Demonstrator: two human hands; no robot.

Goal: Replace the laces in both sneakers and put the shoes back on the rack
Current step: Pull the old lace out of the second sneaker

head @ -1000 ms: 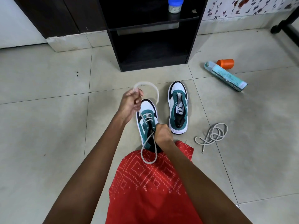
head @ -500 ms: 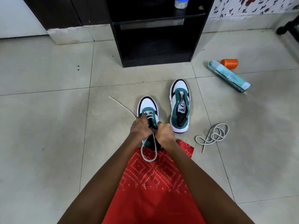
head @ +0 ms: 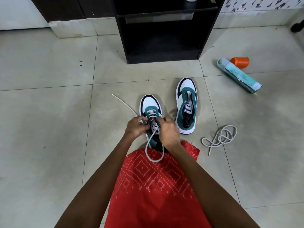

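A white and teal sneaker [head: 150,104] stands on the floor in front of me, partly laced with a grey lace [head: 153,155]. My left hand [head: 135,127] grips the shoe's left eyelet edge and the lace there. My right hand [head: 168,130] pinches the right side of the lacing beside the tongue. One lace end [head: 124,104] trails left across the tile; a loop hangs over my red garment. The second sneaker [head: 186,104] stands to the right without a lace. A loose grey lace [head: 219,137] lies coiled further right.
The black shoe rack [head: 162,46] stands open ahead, a jar on its upper shelf. A teal spray can [head: 239,75] and its orange cap [head: 240,62] lie on the tiles at right. A dark furniture foot [head: 297,26] shows at the far right edge.
My left hand came down from pulling the lace high and now sits at the shoe's eyelets. The pulled lace end dropped to the floor at left. My right hand moved up to the tongue.
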